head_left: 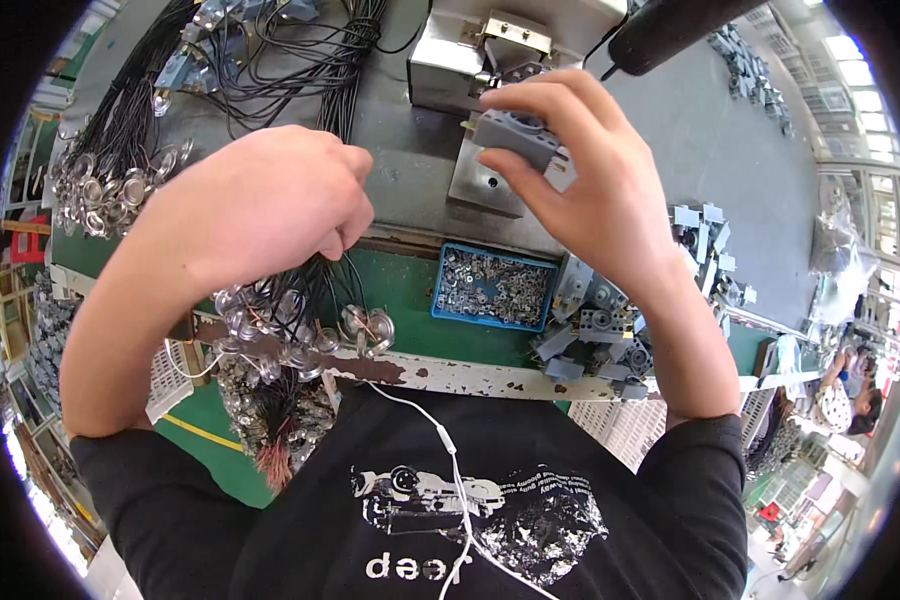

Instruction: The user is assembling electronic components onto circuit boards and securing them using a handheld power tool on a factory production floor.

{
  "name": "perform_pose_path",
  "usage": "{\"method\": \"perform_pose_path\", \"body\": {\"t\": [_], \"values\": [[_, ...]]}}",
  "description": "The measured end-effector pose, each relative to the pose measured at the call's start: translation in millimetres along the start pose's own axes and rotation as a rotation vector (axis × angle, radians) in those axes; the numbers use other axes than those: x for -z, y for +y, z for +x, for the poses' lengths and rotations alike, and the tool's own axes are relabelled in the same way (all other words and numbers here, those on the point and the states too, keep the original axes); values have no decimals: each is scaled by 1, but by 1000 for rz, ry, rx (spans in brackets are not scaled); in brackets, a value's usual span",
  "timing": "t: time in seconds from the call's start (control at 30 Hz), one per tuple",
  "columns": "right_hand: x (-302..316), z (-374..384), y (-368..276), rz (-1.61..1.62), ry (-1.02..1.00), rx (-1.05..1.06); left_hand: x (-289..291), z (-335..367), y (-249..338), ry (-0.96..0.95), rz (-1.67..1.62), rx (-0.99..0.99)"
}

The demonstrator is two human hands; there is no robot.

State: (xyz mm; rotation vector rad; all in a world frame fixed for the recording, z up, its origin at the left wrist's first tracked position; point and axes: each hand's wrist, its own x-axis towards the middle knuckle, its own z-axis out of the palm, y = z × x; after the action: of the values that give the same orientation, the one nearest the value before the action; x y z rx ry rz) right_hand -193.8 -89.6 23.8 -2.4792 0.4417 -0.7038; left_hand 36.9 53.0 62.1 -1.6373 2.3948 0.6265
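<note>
My right hand (610, 185) grips a small grey plastic housing (515, 137) between thumb and fingers; metal terminals show at its ends. It is held up close to a metal machine (440, 65) with a steel fixture plate (482, 185) at its front. My left hand (280, 195) has its fingers curled and pinched together, over a bundle of black cables (340, 95). Whatever is between its fingertips is hidden. Below it hang cable ends with round clear and metal discs (365, 328), at the bench's near edge.
A blue tray (490, 321) of small metal parts lies between my arms. Several grey housings (600, 320) are piled right of it, with another cluster (710, 240) beyond my right forearm. More disc-ended cables (110, 190) lie at left. A dark cylinder (670, 35) juts in above.
</note>
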Motion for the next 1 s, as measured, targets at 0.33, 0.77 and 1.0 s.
{"method": "perform_pose_path", "body": {"t": [0.33, 0.77, 1.0], "values": [[-30, -26, 10, -306, -76, 123, 17, -11, -14, 135, -424, -87], [1, -47, -21, 256, -90, -61, 17, 1, -14, 517, -172, -143], [12, -60, -27, 550, -389, -329, -17, 16, 23, 738, -49, -135]]}}
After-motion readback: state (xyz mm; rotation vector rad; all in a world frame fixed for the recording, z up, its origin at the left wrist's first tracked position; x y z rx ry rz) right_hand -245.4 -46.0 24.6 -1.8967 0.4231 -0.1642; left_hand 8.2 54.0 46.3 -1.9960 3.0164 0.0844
